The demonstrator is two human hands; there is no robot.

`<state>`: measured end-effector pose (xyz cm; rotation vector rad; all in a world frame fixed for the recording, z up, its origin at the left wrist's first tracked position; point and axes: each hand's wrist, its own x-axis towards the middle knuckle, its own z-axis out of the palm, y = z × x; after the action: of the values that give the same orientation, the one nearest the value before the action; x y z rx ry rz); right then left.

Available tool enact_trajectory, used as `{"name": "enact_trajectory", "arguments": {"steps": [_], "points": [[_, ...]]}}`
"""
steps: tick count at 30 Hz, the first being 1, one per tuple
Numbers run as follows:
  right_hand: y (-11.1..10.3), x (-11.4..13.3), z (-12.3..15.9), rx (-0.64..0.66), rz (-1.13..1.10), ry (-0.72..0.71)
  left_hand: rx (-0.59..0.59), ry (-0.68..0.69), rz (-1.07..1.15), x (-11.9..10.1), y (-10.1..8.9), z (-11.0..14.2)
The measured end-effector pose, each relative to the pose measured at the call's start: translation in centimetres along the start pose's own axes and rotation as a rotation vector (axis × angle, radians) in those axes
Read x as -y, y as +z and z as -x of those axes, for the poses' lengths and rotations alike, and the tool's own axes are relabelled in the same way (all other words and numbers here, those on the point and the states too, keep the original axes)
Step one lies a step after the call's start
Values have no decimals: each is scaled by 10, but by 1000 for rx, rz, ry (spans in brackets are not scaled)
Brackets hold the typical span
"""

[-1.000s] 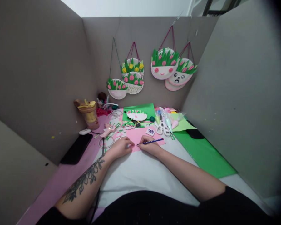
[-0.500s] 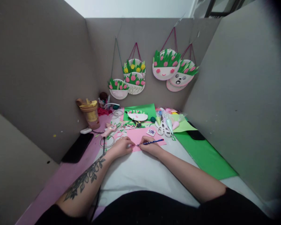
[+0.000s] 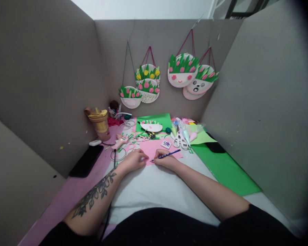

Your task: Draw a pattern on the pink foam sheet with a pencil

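A sheet of pink paper [image 3: 154, 147] lies on the table in front of me. My right hand [image 3: 164, 160] is closed around a dark blue pencil [image 3: 168, 154], whose tip touches the paper near its front edge. Across from it, my left hand [image 3: 136, 159] rests on the paper's left part, fingers extended and holding it down. Just beyond the pencil sits a white eraser [image 3: 166, 144] with dark marks. White-handled scissors [image 3: 179, 140] lie to the right of the paper.
A pink glue gun [image 3: 120, 142] lies at left, its cord running toward me. Behind are a half plate [image 3: 151, 127] with paper tulips and green card [image 3: 166, 119]. A tumbler [image 3: 100, 124] and phone [image 3: 86, 161] stand left; green sheets [image 3: 226, 171] lie right. Plate crafts [image 3: 183, 77] hang behind.
The pencil has shifted very slightly and its top end has tipped up a little. The left hand stays in place on the paper.
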<state>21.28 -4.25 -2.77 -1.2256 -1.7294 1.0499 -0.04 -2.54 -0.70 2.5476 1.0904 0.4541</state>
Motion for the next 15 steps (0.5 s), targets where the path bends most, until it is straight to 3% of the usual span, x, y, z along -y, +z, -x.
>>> {"name": "enact_trajectory", "arguments": {"steps": [6, 15], "points": [[-1, 0, 0, -16, -29, 6, 9, -14, 3, -2, -2, 1], [-6, 3, 1, 99, -104, 33, 20, -19, -2, -3, -3, 1]]}}
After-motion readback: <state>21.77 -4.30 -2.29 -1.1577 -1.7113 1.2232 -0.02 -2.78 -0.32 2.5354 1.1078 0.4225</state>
